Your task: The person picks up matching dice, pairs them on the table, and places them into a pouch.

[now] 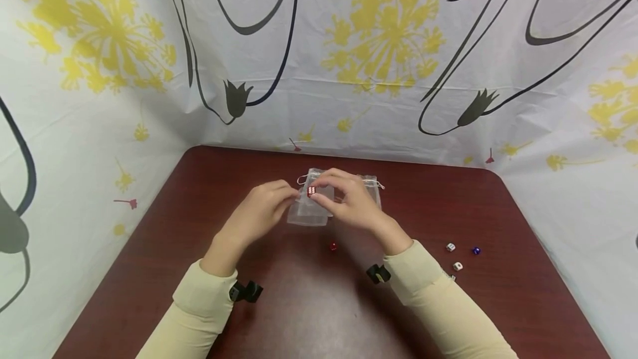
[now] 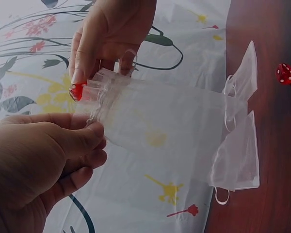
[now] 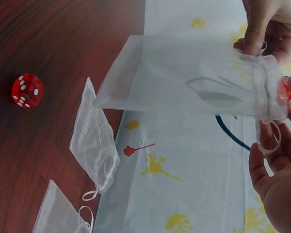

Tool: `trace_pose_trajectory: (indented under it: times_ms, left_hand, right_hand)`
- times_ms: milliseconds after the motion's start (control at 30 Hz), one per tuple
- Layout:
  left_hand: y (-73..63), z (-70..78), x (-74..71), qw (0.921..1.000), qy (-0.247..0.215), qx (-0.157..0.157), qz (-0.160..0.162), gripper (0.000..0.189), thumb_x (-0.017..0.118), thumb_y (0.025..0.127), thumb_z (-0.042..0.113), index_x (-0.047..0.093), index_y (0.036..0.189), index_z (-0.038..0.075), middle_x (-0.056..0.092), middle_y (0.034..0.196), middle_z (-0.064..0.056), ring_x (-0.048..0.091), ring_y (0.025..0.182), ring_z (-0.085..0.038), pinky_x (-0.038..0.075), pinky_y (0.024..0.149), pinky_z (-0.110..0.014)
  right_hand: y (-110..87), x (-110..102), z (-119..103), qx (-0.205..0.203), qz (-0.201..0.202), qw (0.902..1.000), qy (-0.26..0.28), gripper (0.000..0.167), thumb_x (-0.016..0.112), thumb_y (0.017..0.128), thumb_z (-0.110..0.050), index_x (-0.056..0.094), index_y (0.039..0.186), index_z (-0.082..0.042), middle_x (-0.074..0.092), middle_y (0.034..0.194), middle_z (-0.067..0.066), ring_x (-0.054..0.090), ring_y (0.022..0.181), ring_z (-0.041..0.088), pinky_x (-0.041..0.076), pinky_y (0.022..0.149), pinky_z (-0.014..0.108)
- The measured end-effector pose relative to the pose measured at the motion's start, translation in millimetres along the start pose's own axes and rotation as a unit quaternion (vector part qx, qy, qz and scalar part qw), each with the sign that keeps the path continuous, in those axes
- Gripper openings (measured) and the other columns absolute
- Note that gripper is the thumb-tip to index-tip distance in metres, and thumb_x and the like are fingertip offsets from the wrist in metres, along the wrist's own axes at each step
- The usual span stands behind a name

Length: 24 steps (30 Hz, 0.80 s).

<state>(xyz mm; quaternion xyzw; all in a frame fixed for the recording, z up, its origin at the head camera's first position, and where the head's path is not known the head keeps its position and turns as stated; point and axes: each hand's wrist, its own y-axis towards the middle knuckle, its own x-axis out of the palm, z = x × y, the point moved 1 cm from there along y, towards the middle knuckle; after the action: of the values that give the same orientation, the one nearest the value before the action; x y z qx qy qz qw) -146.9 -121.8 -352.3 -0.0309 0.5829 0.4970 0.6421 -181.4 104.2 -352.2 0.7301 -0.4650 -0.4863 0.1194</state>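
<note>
Thumb and fingers of my left hand (image 2: 53, 155) pinch the gathered mouth of a white sheer drawstring bag (image 2: 155, 121), which hangs down over the table. My right hand (image 1: 351, 198) holds a red die (image 1: 311, 191) with white dots between thumb and fingertips, right at the bag's opening. In the right wrist view the die (image 3: 285, 89) shows at the bag's rim, partly hidden by the fingers. A drawstring loop (image 3: 270, 138) hangs by the right fingers. Below the hands, another red die (image 1: 333, 246) lies on the table.
Two more sheer bags (image 3: 94, 136) lie flat toward the back of the dark red table (image 1: 299, 314). On the right side are white dice (image 1: 451, 247) and a blue die (image 1: 476, 250). A patterned white cloth (image 1: 309, 60) hangs behind the table.
</note>
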Motion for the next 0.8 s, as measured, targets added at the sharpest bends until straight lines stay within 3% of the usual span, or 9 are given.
trace_pose_trajectory:
  times_ms: [233, 333, 567, 800]
  left_hand:
    - [-3.5, 0.8, -1.3, 0.9999, -0.008, -0.009, -0.001, 0.012, 0.075, 0.090, -0.001, 0.077, 0.100, 0.005, 0.073, 0.093, -0.002, 0.068, 0.084, -0.015, 0.058, 0.077, -0.030]
    - [-5.9, -0.2, -2.0, 0.9999, -0.008, -0.013, 0.000, 0.013, 0.074, 0.090, -0.001, 0.077, 0.101, 0.004, 0.072, 0.093, -0.002, 0.068, 0.084, -0.015, 0.058, 0.077, -0.030]
    - [-12.0, -5.0, -2.5, 0.9997, -0.005, -0.024, 0.011, 0.012, 0.075, 0.089, -0.001, 0.077, 0.100, 0.005, 0.072, 0.093, -0.001, 0.069, 0.084, -0.016, 0.058, 0.078, -0.032]
    - [-15.2, -10.2, -4.8, 0.9996, -0.012, -0.017, 0.018, 0.012, 0.075, 0.089, -0.002, 0.077, 0.099, 0.003, 0.073, 0.092, -0.001, 0.069, 0.086, -0.017, 0.058, 0.080, -0.033]
  right_hand:
    - [-4.2, 0, 1, 0.013, 0.003, 0.9999, 0.008, 0.023, 0.078, 0.088, -0.009, 0.075, 0.110, -0.003, 0.072, 0.103, 0.004, 0.065, 0.096, 0.017, 0.054, 0.081, 0.039]
    - [-8.0, 0, 2, 0.021, 0.004, 0.9998, 0.005, 0.024, 0.078, 0.087, -0.010, 0.074, 0.110, -0.004, 0.072, 0.103, 0.004, 0.066, 0.099, 0.019, 0.054, 0.086, 0.043]
    - [-24.4, 2, 11, 0.035, 0.014, 0.9993, -0.009, 0.021, 0.077, 0.087, -0.009, 0.074, 0.107, -0.004, 0.072, 0.102, 0.004, 0.067, 0.099, 0.020, 0.054, 0.087, 0.041]
    - [-45.0, -4, 24, 0.064, 0.030, 0.9974, -0.005, 0.017, 0.078, 0.088, -0.007, 0.075, 0.105, -0.008, 0.070, 0.095, 0.001, 0.063, 0.083, 0.023, 0.053, 0.076, 0.040]
